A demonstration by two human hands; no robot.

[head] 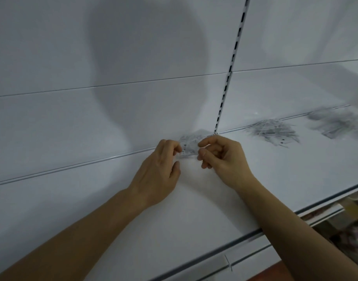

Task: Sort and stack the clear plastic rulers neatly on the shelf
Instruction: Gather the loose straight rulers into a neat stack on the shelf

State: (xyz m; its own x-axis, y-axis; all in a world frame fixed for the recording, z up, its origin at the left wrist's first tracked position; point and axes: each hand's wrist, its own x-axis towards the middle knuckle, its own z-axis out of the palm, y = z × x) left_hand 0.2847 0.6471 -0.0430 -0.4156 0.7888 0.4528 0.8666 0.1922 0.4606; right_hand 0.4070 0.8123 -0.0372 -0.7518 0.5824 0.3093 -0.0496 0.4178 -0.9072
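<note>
both hands meet at the far edge of the white shelf (194,199), where a small stack of clear rulers (191,144) sits against the back panel; the left hand (159,171) and right hand (222,157) pinch its ends with curled fingers. two loose ruler piles (273,131) lie further right

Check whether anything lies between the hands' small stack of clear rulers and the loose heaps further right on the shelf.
Nothing visible does. Both the left hand and right hand pinch the small stack of clear rulers by the slotted upright. Bare shelf runs from there to the loose ruler heap and the blurred pile beyond.
</note>
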